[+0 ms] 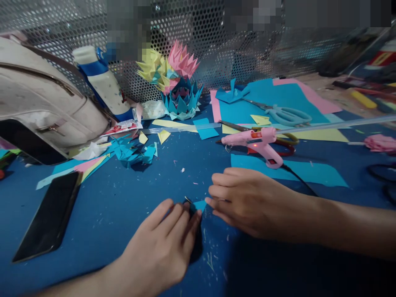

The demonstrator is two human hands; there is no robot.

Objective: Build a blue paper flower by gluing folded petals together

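Observation:
A small folded piece of blue paper (199, 205) lies low over the blue tabletop, between my two hands. My left hand (168, 241) has its fingers closed on the paper's left part and hides most of it. From the right, my right hand (247, 200) has curled fingers, and its fingertips meet the paper's right corner. Beyond the right hand rests a pink glue gun (256, 144) with a small orange light showing. Blue folded paper pieces (131, 152) sit in a cluster farther left.
Paper lotus flowers (182, 93) stand at the back, near a bottle (102, 82) and a backpack (40, 90). Light-blue scissors (287, 115) lie on coloured sheets (260, 95). A black phone (49, 214) lies at left. The glue gun's cord (298, 180) runs behind my right wrist.

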